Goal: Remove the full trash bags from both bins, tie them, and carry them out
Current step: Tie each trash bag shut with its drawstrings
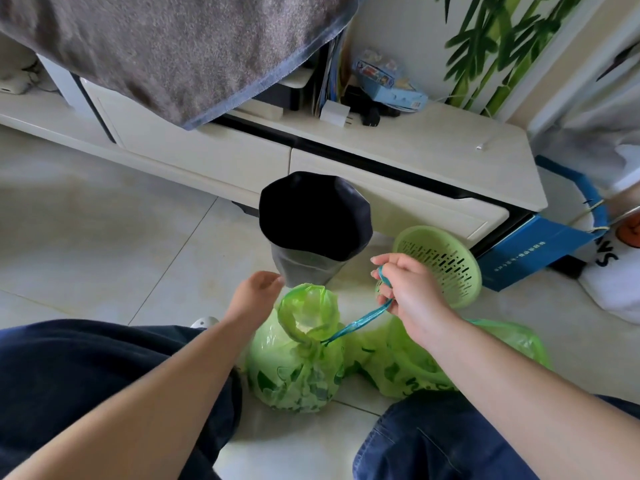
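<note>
A full green trash bag (294, 375) stands on the floor between my knees, its neck gathered and its mouth flared open above. My right hand (408, 289) is closed on the bag's teal drawstring (360, 322), pulled taut up and to the right. Left of the bag's mouth is my left hand (256, 292), fingers curled; I cannot tell whether it holds anything. A second green bag (415, 365) lies to the right, under my right forearm. A grey bin (308, 247) with a dark liner stands just beyond. A green perforated bin (440, 265) lies on its side.
A cream low cabinet (242, 161) runs behind the bins, with a grey towel (166, 46) hanging over it. A blue box (533, 251) sits on the floor at the right, by white cloth (609, 282). My legs in dark trousers fill the near floor.
</note>
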The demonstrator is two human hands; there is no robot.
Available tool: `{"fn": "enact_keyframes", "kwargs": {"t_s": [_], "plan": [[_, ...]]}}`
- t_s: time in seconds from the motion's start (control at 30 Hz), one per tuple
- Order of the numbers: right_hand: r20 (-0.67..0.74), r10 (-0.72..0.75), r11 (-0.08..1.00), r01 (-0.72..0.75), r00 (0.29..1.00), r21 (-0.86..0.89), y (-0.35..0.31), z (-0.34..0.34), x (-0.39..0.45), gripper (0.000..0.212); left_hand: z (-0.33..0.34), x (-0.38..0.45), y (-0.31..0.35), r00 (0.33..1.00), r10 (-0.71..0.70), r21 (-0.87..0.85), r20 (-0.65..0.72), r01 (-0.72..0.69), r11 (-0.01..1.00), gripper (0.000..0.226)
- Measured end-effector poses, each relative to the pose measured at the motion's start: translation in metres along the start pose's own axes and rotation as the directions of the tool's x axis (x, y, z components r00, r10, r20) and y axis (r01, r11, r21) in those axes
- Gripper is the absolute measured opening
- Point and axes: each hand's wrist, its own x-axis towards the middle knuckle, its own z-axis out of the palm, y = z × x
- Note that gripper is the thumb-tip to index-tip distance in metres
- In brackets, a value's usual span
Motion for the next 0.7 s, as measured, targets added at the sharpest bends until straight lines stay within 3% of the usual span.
{"fn": "enact_keyframes", "kwargs": {"t_s": [0.07,0.2,0.33,0.43,0.5,0.7], "plan": [[0.015,-0.049,0.989,0.05,0.999,-0.136,0.0,0.002,0.005,0.029,-0.002,0.009,0.007,0.999,-0.036,-0.006,0.002,0.036,0.999,0.035],[0.067,-0.082,0.965,0.096,0.994,-0.243,-0.001,0.005,0.007,0.034,0.003,0.014,0.015,0.991,-0.08,0.084,0.108,0.071,0.994,0.035],[0.151,-0.08,0.879,0.141,0.985,-0.456,0.009,-0.002,0.016,0.035,0.004,0.024,0.024,0.974,-0.098,0.119,0.203,0.075,0.99,0.037],[0.18,0.055,0.839,0.052,0.982,-0.541,0.029,-0.002,0.089,0.032,0.036,0.083,0.021,0.934,-0.188,0.271,0.304,0.104,0.957,0.041],[0.219,0.103,0.798,0.05,0.97,-0.6,0.028,0.001,0.087,0.031,0.034,0.076,0.015,0.918,-0.208,0.32,0.337,0.096,0.942,0.044],[0.28,0.098,0.742,0.118,0.955,-0.66,0.028,0.017,0.104,0.021,0.017,0.076,0.013,0.937,-0.011,0.16,0.349,-0.048,0.986,0.02]]}}
